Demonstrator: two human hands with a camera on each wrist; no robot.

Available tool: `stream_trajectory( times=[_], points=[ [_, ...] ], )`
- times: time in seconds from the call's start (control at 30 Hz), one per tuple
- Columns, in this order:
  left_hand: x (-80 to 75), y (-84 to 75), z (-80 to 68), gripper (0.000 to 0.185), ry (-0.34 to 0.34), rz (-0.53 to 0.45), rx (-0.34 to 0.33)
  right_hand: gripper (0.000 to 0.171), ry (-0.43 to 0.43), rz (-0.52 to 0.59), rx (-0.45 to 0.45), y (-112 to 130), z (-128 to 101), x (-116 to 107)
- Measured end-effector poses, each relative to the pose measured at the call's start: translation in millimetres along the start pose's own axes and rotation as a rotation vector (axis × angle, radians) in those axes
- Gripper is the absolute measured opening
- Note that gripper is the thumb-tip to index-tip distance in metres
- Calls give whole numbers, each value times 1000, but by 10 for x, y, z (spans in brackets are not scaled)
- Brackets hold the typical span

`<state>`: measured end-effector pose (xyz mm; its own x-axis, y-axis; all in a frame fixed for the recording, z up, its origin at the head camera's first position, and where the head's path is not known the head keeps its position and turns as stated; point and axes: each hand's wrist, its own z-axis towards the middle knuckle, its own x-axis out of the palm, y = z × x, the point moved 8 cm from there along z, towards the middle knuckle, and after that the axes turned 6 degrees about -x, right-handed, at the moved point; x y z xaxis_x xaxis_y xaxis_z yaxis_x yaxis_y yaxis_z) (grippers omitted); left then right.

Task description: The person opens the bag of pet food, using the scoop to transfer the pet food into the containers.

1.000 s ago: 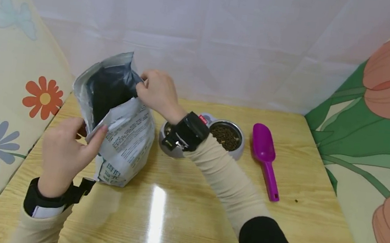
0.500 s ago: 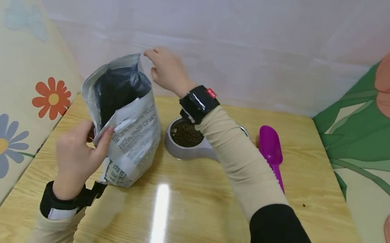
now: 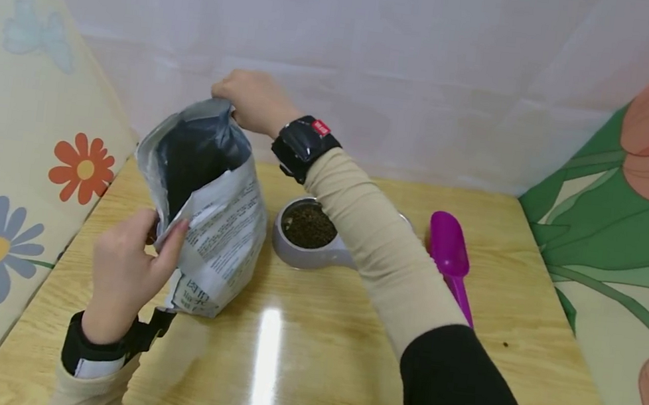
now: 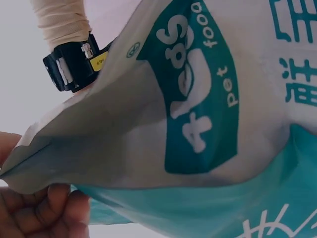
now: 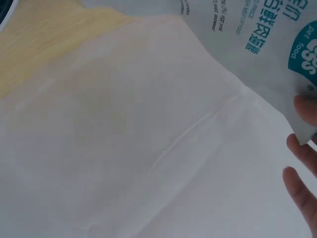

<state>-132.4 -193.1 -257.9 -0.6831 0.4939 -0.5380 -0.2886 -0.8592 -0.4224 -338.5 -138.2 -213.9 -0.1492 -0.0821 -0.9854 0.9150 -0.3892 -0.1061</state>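
A white and teal pet food bag [image 3: 219, 230] stands on the table at the left, its dark lined mouth gaping. Its near edge is pinched between the thumb and fingers of my left hand [image 3: 127, 267]; the left wrist view shows curled fingertips under that edge of the bag [image 4: 198, 99]. My right hand [image 3: 254, 101] grips the far top corner of the bag, and in the right wrist view thumb and finger meet on that corner [image 5: 277, 64]. Right of the bag is a grey double pet bowl [image 3: 300, 256] with brown kibble [image 3: 311, 224]; my right forearm hides most of its other half.
A purple scoop [image 3: 448, 247] lies on the wooden table [image 3: 342, 365] to the right, its handle partly behind my sleeve. One stray kibble piece [image 3: 505, 344] lies near the right side. A white cloth backdrop [image 3: 433, 94] hangs behind the table.
My right hand let go of the bag's right edge, lifted away, then moved left and took hold of the far top corner. My left hand keeps its pinch on the near edge.
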Motion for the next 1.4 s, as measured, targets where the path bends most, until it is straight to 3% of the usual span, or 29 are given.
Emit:
stream_trajectory(
  times=[0.1,0.27,0.4,0.83,1.07,1.2,1.4],
  points=[
    [-9,-49,-17,54,6,41,27,29,-5,-49,15,6,18,-1],
    [-50,-142,-59,34,5,82,54,19,6,-191,42,1,41,5],
    [-58,-162,-114,28,6,89,57,24,-3,-269,40,-11,49,23],
    [-60,-156,-215,36,-8,103,63,31,-20,-325,71,-77,39,77],
    [-46,-142,-208,31,-5,92,58,28,12,-350,27,-37,35,102],
    [-36,-171,-148,23,38,150,14,26,29,-346,-35,23,-5,121],
    [-46,-237,25,27,93,266,-120,28,-2,-214,-135,165,-9,99]
  ],
)
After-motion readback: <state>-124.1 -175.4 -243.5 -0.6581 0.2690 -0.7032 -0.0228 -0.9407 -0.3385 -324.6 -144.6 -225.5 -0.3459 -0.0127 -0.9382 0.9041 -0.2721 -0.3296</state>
